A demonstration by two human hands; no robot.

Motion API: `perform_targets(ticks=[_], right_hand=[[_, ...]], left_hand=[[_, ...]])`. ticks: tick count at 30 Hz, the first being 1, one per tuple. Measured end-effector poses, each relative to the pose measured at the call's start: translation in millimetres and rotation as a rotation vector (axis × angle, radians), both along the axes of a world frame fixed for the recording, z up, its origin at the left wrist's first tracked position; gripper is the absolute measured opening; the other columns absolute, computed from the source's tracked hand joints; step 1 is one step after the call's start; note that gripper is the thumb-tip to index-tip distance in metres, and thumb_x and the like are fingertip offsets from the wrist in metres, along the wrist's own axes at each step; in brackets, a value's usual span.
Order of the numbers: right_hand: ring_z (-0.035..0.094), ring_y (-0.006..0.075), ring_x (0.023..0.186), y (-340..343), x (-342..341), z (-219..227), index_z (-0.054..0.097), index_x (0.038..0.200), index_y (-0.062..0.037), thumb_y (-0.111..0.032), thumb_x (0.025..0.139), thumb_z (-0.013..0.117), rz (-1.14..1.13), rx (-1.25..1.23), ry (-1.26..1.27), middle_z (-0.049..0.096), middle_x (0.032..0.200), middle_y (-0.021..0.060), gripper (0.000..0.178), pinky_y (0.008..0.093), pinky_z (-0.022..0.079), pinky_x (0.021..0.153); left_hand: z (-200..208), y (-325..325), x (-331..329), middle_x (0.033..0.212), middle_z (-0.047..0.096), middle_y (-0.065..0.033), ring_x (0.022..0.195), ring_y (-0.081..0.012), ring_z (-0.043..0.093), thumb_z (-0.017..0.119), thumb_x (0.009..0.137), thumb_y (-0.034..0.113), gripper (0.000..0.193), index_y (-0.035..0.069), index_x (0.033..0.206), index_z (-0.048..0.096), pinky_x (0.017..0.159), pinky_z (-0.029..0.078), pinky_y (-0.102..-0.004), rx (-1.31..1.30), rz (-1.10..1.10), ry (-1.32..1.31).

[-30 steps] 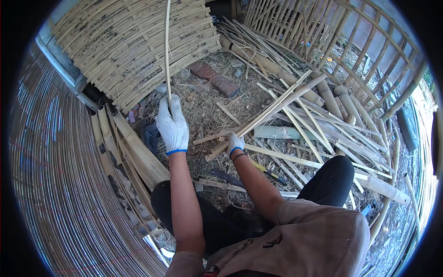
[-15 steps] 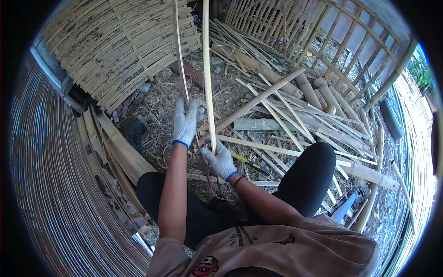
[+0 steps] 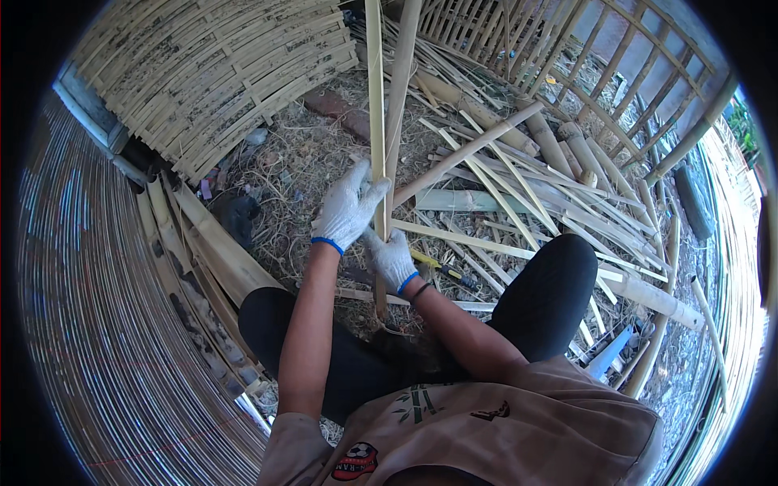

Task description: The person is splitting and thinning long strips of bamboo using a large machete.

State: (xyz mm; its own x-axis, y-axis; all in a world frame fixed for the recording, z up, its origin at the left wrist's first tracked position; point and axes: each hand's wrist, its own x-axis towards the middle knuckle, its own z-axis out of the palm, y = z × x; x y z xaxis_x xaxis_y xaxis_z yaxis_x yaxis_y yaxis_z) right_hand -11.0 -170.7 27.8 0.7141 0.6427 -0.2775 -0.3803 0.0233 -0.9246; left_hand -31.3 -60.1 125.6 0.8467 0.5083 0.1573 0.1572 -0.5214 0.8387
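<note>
Both hands wear white knitted gloves with blue cuffs. A pale, narrow bamboo strip [image 3: 375,89] and a broader, browner bamboo piece [image 3: 399,89] run upright from my hands to the top edge, meeting near the gloves. My left hand [image 3: 348,206] is closed on the bamboo strip, its thumb across it and part of its fingers hidden. Just below, my right hand [image 3: 391,259] grips the lower part of the same bamboo. A brown end extends below it between my knees. Right of my right hand, a yellow-and-black handled tool [image 3: 442,267] lies on the ground.
Split bamboo strips [image 3: 519,206] and cut bamboo poles [image 3: 579,154] are heaped at the right. A woven bamboo panel [image 3: 211,73] stands at far left, a bamboo lattice [image 3: 600,89] at far right. Long half-poles [image 3: 219,243] lie left of my knee. A blue saw-like tool [image 3: 609,354] rests lower right.
Two separate strips, one in each hand, are now together. My left hand has moved right and down to the strip at my right hand. The broader piece now stands behind it.
</note>
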Motion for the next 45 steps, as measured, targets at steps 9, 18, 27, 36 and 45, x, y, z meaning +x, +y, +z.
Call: perform_targets(ticks=[9,18,27,36,45], right_hand=[[0.046,0.0113,0.040,-35,108,9,0.055,0.084,-0.0087,-0.028,0.093,0.066,-0.875,0.326,0.117,0.049,0.057,-0.0008,0.024,0.0278,0.035,0.036],[0.064,0.0287,0.088,-90,258,18,0.046,0.130,-0.0002,-0.050,0.092,0.062,-1.123,0.480,0.219,0.060,0.108,0.0199,0.065,0.0456,0.055,0.077],[0.065,0.0351,0.089,-22,215,-156,0.047,0.132,-0.0048,-0.041,0.090,0.066,-0.179,-0.348,0.102,0.059,0.115,0.0202,0.058,0.0496,0.054,0.073],[0.068,0.0293,0.085,53,243,-152,0.062,0.110,0.0054,-0.043,0.074,0.078,-0.696,-0.531,-0.381,0.069,0.099,0.0193,0.062,0.0403,0.054,0.083],[0.061,0.0259,0.079,23,372,-199,0.059,0.111,-0.0085,-0.036,0.084,0.073,-0.459,-0.208,0.312,0.062,0.096,0.0106,0.041,0.0425,0.053,0.066]], left_hand=[[-42,15,6,0.127,0.059,-0.0230,0.116,-0.0404,0.057,0.062,0.091,0.042,0.055,0.008,0.133,0.051,0.098,0.046,-0.0469,0.372,-0.085,0.301],[-48,24,9,0.124,0.061,-0.0215,0.113,-0.0400,0.059,0.062,0.090,0.043,0.052,0.010,0.129,0.055,0.096,0.047,-0.0470,0.358,-0.062,0.510],[-47,29,14,0.113,0.066,-0.0208,0.106,-0.0392,0.062,0.061,0.089,0.049,0.051,0.009,0.120,0.061,0.090,0.049,-0.0461,0.356,-0.068,0.573],[-46,37,5,0.113,0.066,-0.0223,0.106,-0.0394,0.062,0.058,0.089,0.050,0.051,0.011,0.120,0.061,0.090,0.049,-0.0471,0.329,-0.091,0.714],[-14,15,39,0.115,0.066,-0.0204,0.107,-0.0382,0.062,0.059,0.088,0.052,0.054,0.010,0.121,0.060,0.092,0.049,-0.0470,0.283,-0.121,0.558]])
